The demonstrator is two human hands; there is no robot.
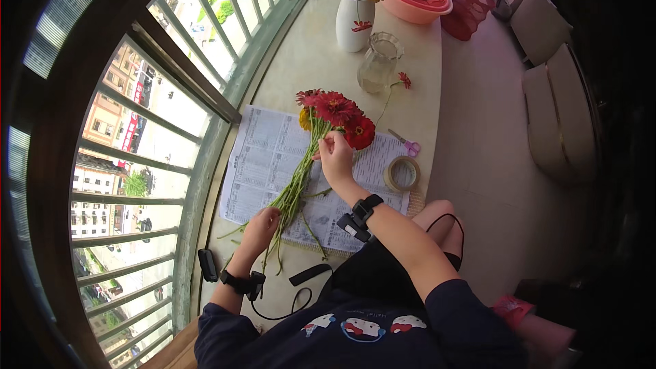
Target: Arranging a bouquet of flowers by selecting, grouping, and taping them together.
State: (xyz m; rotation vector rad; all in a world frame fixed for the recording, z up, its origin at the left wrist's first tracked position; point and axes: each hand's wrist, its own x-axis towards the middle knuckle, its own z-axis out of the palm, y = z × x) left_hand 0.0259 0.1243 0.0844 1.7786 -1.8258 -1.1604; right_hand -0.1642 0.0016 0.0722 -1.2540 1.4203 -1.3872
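A bunch of red zinnia-like flowers [335,108] with long green stems [294,184] lies slantwise over printed newspaper sheets [256,151]. A yellow bloom [305,119] shows at its left side. Just below the blooms, my right hand [335,156] has its fingers pinched on the upper stems. My left hand [260,226] is curled on the stems near their lower ends, and several stem tips spread out past it. Right of the bunch, a roll of tape [402,174] and pink-handled scissors [411,148] rest on the paper's edge.
Farther along the table [302,56] stand a clear glass vase [378,69], a white vase [348,28] with flowers and a pink basin [417,0]. A single red flower [404,80] lies near the glass vase. A barred window [169,164] runs along the left.
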